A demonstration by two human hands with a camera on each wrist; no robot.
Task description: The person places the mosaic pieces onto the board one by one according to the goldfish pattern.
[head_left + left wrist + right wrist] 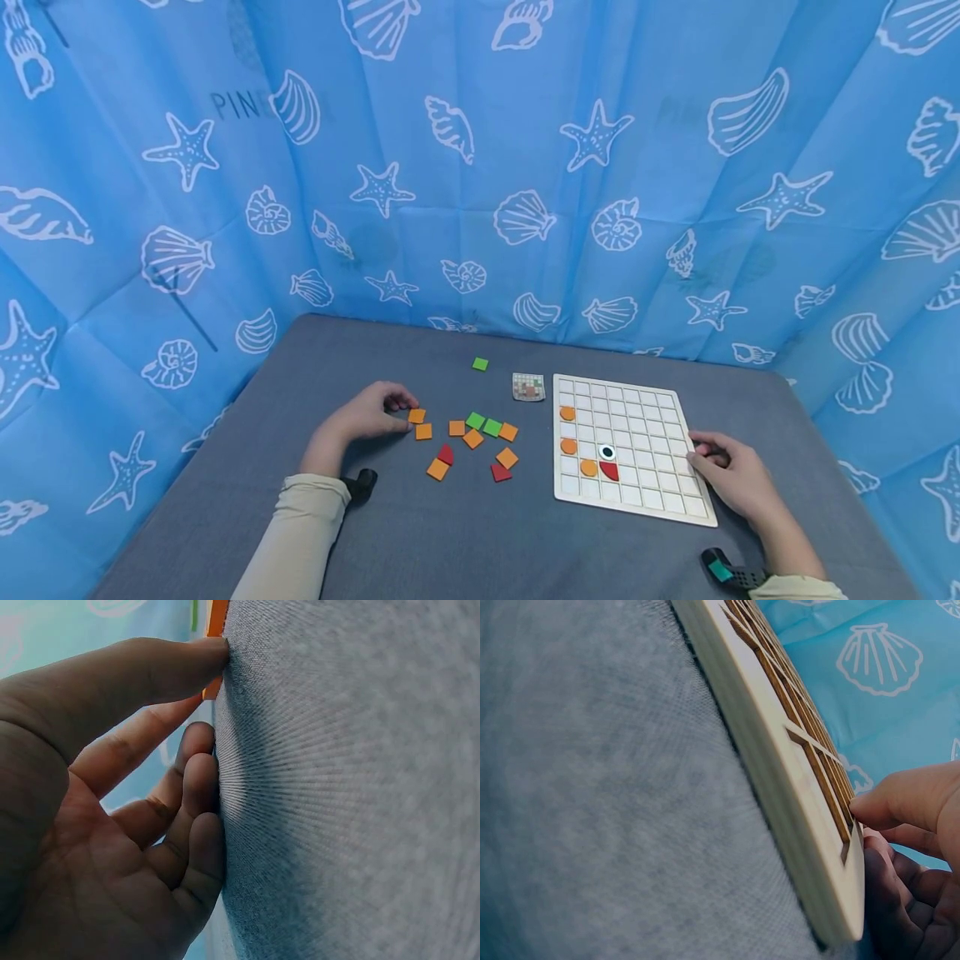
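Apparently part done: five pieces (609,472) on the board (652,458), loose tiles (491,427) unplaced on the table (435,533) to its left. Left hand (367,412) pinches an orange tile (417,416); right hand (741,480) grips the board's edge.

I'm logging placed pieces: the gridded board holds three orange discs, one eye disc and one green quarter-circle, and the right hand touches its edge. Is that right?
The head view shows that the quarter-circle is red, not green. The rest holds: three orange discs and one eye disc on the gridded board, its edge touched by the right hand.
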